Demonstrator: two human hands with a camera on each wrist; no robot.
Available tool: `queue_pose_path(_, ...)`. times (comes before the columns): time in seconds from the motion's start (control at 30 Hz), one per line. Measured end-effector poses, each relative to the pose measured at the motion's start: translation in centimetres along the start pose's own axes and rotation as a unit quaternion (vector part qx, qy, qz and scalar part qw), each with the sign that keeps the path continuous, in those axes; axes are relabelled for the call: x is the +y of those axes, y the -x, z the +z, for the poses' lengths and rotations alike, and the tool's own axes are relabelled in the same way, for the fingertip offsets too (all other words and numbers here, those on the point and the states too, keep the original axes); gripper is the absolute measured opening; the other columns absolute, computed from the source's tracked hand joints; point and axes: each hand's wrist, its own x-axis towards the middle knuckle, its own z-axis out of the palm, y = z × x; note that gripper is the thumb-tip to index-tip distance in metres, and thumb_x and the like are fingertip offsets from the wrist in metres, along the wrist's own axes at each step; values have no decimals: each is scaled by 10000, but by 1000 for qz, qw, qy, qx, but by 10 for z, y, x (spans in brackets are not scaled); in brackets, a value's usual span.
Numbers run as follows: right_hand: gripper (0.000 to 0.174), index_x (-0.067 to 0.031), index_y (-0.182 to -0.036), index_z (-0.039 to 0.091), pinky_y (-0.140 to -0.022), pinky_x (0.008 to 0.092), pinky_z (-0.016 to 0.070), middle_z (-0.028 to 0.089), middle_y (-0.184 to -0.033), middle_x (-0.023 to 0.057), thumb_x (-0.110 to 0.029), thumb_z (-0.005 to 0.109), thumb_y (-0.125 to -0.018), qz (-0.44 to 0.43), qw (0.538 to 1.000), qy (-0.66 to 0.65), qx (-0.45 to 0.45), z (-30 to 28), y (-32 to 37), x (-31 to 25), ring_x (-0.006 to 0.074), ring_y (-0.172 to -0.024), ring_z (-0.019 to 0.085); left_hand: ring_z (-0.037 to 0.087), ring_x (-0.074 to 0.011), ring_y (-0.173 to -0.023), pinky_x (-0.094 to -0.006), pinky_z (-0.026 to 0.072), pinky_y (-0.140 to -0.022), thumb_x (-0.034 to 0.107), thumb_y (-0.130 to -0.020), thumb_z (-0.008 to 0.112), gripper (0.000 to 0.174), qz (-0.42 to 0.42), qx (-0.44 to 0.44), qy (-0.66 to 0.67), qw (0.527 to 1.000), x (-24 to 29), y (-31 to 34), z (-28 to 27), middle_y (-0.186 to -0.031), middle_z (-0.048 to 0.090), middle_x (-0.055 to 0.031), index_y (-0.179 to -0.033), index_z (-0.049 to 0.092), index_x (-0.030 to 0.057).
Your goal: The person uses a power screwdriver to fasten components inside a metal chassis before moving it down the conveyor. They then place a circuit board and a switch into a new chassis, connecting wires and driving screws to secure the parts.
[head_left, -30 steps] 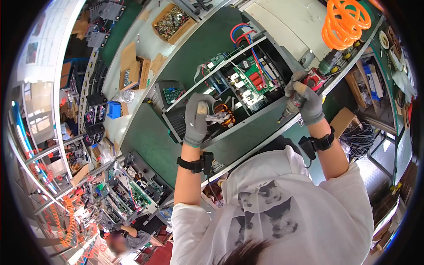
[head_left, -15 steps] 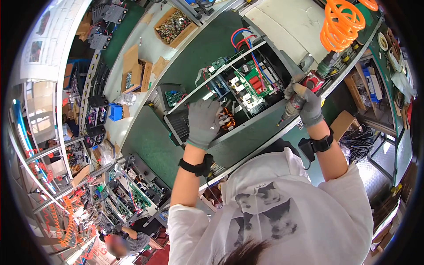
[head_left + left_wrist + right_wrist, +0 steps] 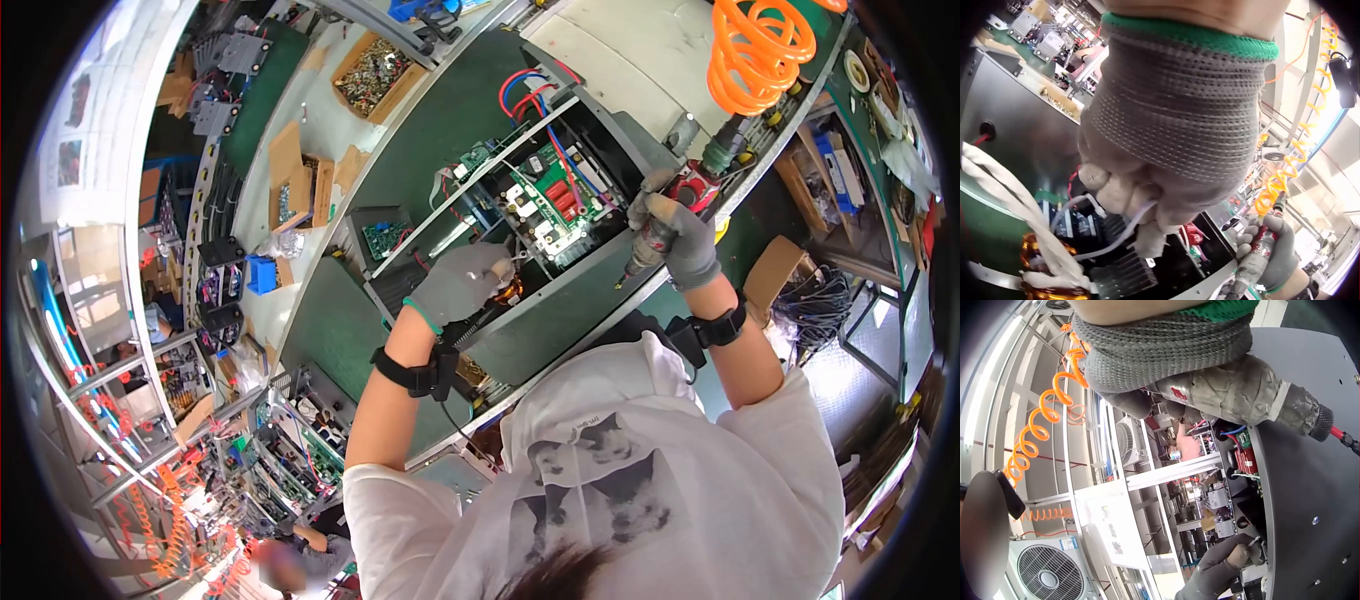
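My gloved left hand (image 3: pixel 460 283) is over the left part of an open metal chassis (image 3: pixel 560 305), its fingers curled. In the left wrist view, this hand (image 3: pixel 1172 137) pinches a thin white wire (image 3: pixel 1124 232) near the copper-wound coils (image 3: pixel 1036 250). A thicker white-sleeved cable (image 3: pixel 1025 206) rises from the coils beside it. My gloved right hand (image 3: pixel 688 243) grips a power screwdriver (image 3: pixel 650 243) at the chassis's right front corner. The right wrist view shows the screwdriver's body (image 3: pixel 1235 390) and its bit (image 3: pixel 1338 433) pointing away from the hand, beside the grey chassis wall.
Inside the chassis sits a green circuit board (image 3: pixel 552 190) with red parts. An orange coiled hose (image 3: pixel 757 55) hangs at upper right. Boxes of small hardware (image 3: pixel 378 78) stand on the far bench, with a blue bin (image 3: pixel 262 274) nearby. Another person (image 3: pixel 315 545) is at lower left.
My left hand came down over the coils, then moved right and forward, now pinching the white wire there. The right hand keeps its grip on the screwdriver, while the whole view shifts slightly.
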Motion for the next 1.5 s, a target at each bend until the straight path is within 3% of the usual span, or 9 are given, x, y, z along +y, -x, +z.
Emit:
queue_pose_path(0.07,192,25,-900,571,-558,293,491,600,-705,99,-21,613,-718,1,1000,-3,9,1,2,-1,182,-590,588,599,-330,-800,-431,470,-713,175,-878,471,175,-30,-25,111,993,-1,1,5,-795,596,-147,-812,595,70)
queue_pose_path(0.23,196,18,-904,567,-566,294,489,599,-708,98,-25,622,-721,2,1000,-5,-4,1,0,-2,184,-602,589,608,-337,-682,-430,463,-668,197,-825,515,186,-65,33,-227,971,22,-19,34,-701,619,-144,-781,619,49)
queue_pose_path(0.5,213,5,-920,567,-592,297,486,604,-717,97,-33,631,-720,13,999,-47,-21,-4,0,1,186,-625,591,573,-315,-603,-429,409,-639,193,-764,554,145,16,105,-256,961,6,-18,59,-653,571,-147,-756,588,52)
queue_pose_path(0.8,202,2,-905,566,-591,296,487,595,-720,96,-26,618,-712,9,999,-32,-23,-4,0,-1,187,-631,592,577,-286,-656,-397,423,-624,115,-823,528,127,36,161,13,986,-2,14,35,-738,589,-132,-855,554,-5)
queue_pose_path(0.87,200,5,-899,560,-590,304,491,586,-728,96,-11,608,-705,17,999,-28,-14,-1,1,-3,190,-635,594,558,-204,-710,-334,439,-655,138,-879,503,203,-2,206,429,879,-17,27,45,-807,573,-103,-982,569,-24)
queue_pose_path(1.03,192,5,-888,552,-593,314,496,578,-735,94,-2,598,-702,-2,999,-31,-15,-2,0,1,195,-636,594,486,-115,-842,-234,401,-741,176,-909,539,273,4,160,616,771,-23,24,49,-920,537,-50,-1105,539,-13)
queue_pose_path(1.17,193,4,-896,555,-593,314,489,584,-726,101,-3,589,-706,4,1000,-15,-6,2,2,-3,201,-634,593,487,-113,-811,-247,412,-717,183,-905,559,251,67,165,606,776,-27,18,54,-917,536,-39,-1077,552,1)
queue_pose_path(1.23,197,3,-901,557,-594,314,486,588,-723,104,-7,589,-708,10,1000,-13,-2,3,3,-2,202,-633,591,500,-131,-776,-268,427,-690,122,-899,540,179,91,228,406,880,-30,18,53,-899,541,-45,-1036,567,10)
queue_pose_path(1.5,208,2,-921,564,-598,320,485,600,-716,113,-47,586,-720,-10,1000,12,-2,3,2,0,204,-633,588,521,-171,-759,-283,443,-699,22,-879,488,79,104,399,385,825,-18,-6,71,-860,550,-81,-921,553,4)
